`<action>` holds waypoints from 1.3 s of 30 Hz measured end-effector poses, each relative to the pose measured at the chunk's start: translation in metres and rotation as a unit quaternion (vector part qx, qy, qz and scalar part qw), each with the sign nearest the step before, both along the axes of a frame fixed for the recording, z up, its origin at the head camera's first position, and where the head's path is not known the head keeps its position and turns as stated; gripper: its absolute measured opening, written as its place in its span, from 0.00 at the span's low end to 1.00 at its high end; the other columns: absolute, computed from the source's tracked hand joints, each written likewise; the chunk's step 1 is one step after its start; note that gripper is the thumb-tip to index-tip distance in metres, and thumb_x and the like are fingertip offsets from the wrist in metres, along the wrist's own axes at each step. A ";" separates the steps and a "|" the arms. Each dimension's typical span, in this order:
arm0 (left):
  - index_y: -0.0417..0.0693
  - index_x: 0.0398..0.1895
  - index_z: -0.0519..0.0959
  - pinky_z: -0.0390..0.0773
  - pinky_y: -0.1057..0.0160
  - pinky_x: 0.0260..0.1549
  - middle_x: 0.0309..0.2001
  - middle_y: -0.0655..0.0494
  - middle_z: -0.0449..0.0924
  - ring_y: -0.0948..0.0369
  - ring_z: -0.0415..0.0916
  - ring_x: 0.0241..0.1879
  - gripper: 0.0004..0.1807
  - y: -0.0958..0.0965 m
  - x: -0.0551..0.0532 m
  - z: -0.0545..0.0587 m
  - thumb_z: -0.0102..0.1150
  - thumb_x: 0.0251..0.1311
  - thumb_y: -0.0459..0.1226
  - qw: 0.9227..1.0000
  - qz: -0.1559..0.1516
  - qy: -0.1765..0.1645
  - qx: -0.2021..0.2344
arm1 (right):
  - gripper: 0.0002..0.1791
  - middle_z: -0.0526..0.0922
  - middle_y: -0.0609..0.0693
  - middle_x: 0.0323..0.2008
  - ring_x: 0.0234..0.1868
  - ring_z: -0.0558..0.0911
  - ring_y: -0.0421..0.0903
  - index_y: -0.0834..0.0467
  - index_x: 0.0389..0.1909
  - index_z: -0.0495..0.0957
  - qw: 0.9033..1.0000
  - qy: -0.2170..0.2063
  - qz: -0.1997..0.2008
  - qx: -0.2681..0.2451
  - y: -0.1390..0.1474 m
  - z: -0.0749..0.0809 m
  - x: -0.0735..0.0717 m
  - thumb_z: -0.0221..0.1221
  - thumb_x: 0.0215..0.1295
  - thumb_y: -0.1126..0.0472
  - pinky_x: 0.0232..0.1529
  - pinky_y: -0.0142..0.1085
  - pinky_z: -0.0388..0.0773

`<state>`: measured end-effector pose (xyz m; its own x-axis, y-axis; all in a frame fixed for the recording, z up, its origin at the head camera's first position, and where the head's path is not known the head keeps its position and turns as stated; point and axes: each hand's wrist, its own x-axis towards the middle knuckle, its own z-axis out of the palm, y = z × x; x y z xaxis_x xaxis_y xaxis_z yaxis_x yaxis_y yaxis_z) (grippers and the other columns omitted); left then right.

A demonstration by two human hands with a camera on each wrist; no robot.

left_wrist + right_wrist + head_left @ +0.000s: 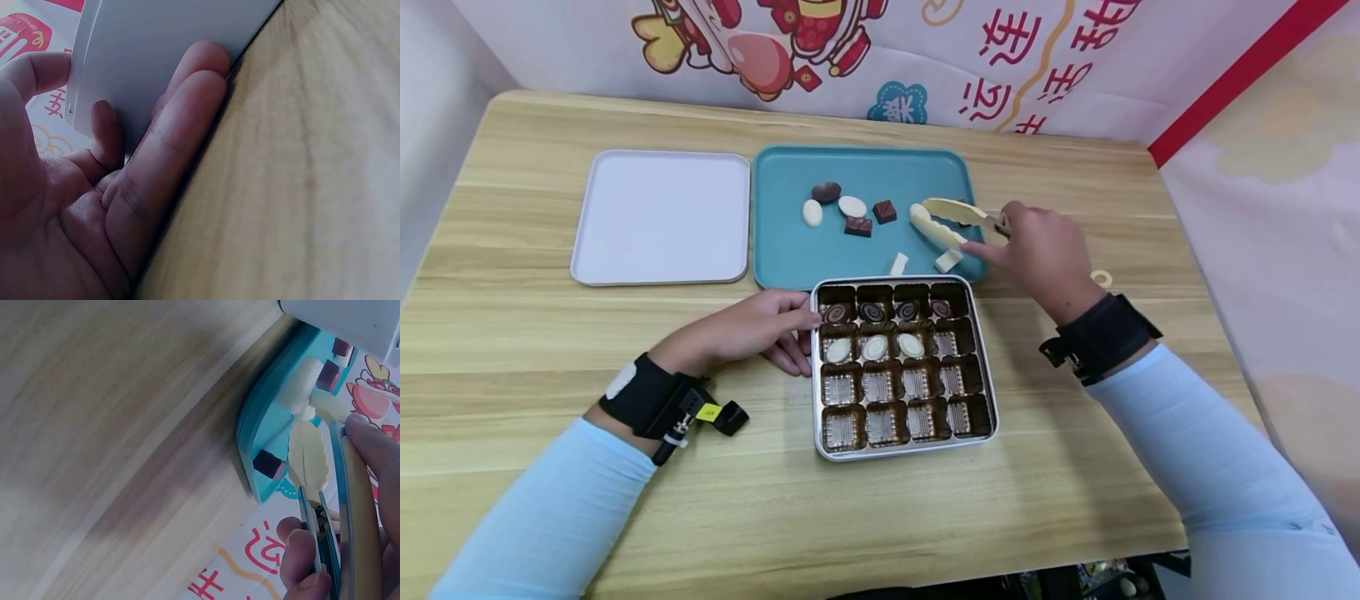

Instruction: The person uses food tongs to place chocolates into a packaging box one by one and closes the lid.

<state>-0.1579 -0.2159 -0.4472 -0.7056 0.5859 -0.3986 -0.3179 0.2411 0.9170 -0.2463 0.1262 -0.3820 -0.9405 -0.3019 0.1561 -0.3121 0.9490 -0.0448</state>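
My left hand point(760, 329) grips the left side of a metal tin point(906, 452), thumb at the rim and fingertips against its wall low by the table. A brown plastic insert divides the tin into compartments. Dark swirl chocolates point(871, 312) fill its far row, and three white oval chocolates point(875, 347) sit in the row below. With my right hand point(1045, 254) I hold tongs point(953, 210), their cream tips spread apart over the right end of the teal tray point(790, 250). Near the tips lie a white chocolate block point(948, 261) and a dark chocolate point(269, 464).
On the teal tray are also a dark oval chocolate point(826, 192), two white ovals point(852, 207), two dark squares point(885, 212) and a small white piece point(898, 264). A white tray point(658, 221) stands to its left. A cream ring point(1102, 278) lies beyond my right wrist.
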 end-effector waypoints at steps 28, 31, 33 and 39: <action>0.34 0.38 0.66 0.87 0.50 0.33 0.36 0.36 0.77 0.43 0.81 0.32 0.18 -0.002 -0.003 -0.003 0.44 0.71 0.45 1.000 0.000 -0.001 -0.006 | 0.35 0.76 0.50 0.14 0.09 0.59 0.39 0.60 0.38 0.80 0.998 0.043 0.050 -0.021 0.050 0.032 0.159 0.69 0.36 0.36 0.07 0.31 0.51; 0.34 0.38 0.66 0.87 0.50 0.33 0.35 0.37 0.77 0.43 0.81 0.32 0.18 -0.002 -0.003 -0.003 0.44 0.71 0.44 1.000 0.001 -0.002 -0.005 | 0.36 0.79 0.52 0.16 0.09 0.59 0.40 0.60 0.39 0.79 0.997 0.055 0.052 -0.018 0.051 0.032 0.159 0.68 0.36 0.35 0.06 0.31 0.51; 0.34 0.37 0.66 0.87 0.49 0.33 0.35 0.37 0.77 0.42 0.81 0.32 0.18 -0.001 -0.003 -0.003 0.44 0.71 0.44 1.000 0.001 -0.001 -0.004 | 0.36 0.81 0.54 0.18 0.09 0.59 0.40 0.61 0.39 0.79 0.996 0.060 0.057 -0.019 0.052 0.032 0.159 0.68 0.37 0.34 0.06 0.31 0.52; 0.33 0.37 0.66 0.87 0.49 0.32 0.35 0.36 0.77 0.42 0.81 0.32 0.17 0.000 -0.003 -0.003 0.44 0.70 0.43 1.000 0.001 0.000 -0.002 | 0.35 0.82 0.54 0.19 0.09 0.60 0.40 0.60 0.39 0.80 0.996 0.060 0.064 -0.022 0.056 0.032 0.157 0.66 0.39 0.34 0.06 0.31 0.52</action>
<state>-0.1612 -0.2157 -0.4503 -0.7067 0.5824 -0.4016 -0.3191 0.2442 0.9157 -0.0894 0.1823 -0.3498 -0.8680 -0.4093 0.2811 -0.4366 0.8988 -0.0395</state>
